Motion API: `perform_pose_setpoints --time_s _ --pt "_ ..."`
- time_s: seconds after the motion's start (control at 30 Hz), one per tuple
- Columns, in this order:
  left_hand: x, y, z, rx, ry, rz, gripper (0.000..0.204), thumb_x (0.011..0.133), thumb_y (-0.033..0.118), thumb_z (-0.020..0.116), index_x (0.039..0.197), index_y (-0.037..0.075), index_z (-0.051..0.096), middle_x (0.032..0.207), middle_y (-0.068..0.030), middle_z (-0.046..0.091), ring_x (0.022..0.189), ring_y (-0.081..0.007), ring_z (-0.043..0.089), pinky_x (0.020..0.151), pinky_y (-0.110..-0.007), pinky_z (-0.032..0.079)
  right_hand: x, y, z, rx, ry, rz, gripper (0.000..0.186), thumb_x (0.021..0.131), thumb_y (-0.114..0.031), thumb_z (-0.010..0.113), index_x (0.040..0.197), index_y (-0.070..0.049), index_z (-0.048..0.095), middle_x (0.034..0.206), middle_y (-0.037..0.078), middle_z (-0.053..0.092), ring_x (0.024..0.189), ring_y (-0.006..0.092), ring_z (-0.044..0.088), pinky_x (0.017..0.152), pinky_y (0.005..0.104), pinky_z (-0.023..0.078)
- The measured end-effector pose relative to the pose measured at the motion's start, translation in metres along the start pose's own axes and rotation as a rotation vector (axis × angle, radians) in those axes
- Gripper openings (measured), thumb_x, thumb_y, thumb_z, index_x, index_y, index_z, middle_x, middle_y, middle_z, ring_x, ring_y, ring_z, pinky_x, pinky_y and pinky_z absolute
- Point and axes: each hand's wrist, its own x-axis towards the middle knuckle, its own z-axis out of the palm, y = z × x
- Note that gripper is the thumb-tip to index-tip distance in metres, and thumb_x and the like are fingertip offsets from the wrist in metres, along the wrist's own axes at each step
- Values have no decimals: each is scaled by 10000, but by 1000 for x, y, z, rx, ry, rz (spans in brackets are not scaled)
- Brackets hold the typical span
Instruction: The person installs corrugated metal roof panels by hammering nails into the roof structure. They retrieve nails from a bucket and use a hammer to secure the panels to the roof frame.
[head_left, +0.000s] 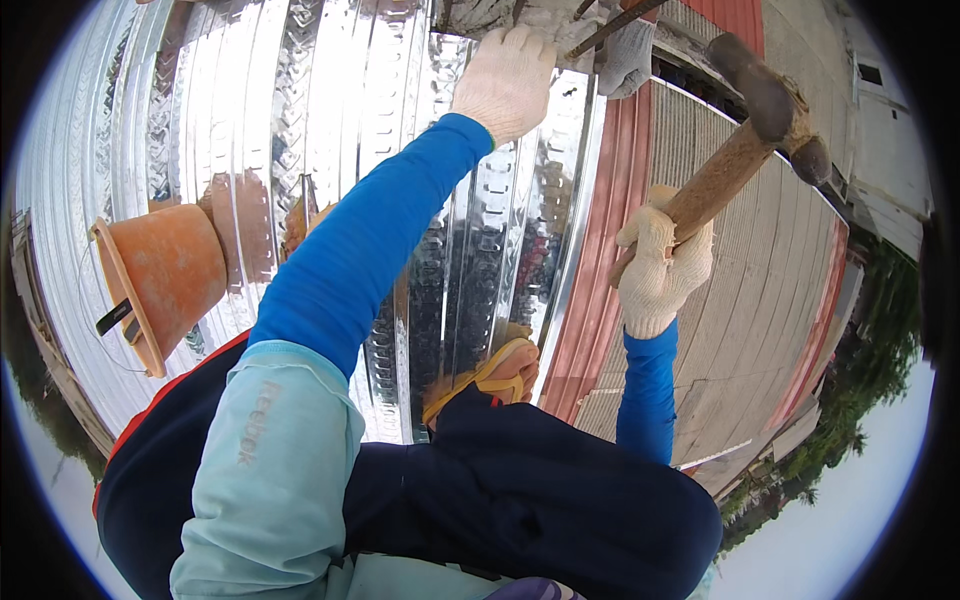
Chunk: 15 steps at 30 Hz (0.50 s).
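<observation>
My right hand (665, 265), in a cream knit glove, is wrapped round the wooden handle of a hammer (720, 180). The hammer is raised at the right, its heavy dark head uppermost. At the top centre, my left hand (508, 85), also gloved, lies against rough broken concrete (475, 14) with its fingers curled. What those fingers hold, if anything, is hidden. Just right of it, a rusty steel bar (612, 28) slants out of the concrete, beside a grey lump (628, 60).
Shiny ribbed metal sheets (340, 100) lie beneath me. An orange bucket (175, 275) rests tipped on its side at the left, with a dark-handled object at its mouth. My sandalled foot (510, 370) is on the metal. Red roofing (600, 260) and grey corrugated roofing (745, 330) extend rightward.
</observation>
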Motion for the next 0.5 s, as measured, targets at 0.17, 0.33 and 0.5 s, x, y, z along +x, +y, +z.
perform_pose_setpoints --time_s 0.17,0.33,0.5 --pt "17 -10 2 9 154 24 305 937 140 654 1211 15 699 1197 -134 716 1231 -312 640 1089 -464 496 24 39 26 -439 -146 129 362 1047 -352 740 1078 0 664 733 94 671 666 160 703 637 342 556" --pt "0 -6 3 15 45 16 316 942 150 653 1220 9 698 1214 -134 716 1249 -311 637 1098 -461 494 6 -5 9 -2 -66 154 325 1035 -284 742 1084 24 649 736 85 671 677 128 692 620 332 552" --pt "9 5 -3 -11 -6 -4 321 947 157 653 1229 11 699 1249 -137 708 1263 -310 634 1101 -461 492 10 21 15 -56 0 -46 315 1034 -257 751 1124 23 637 712 90 663 677 129 697 606 327 543"
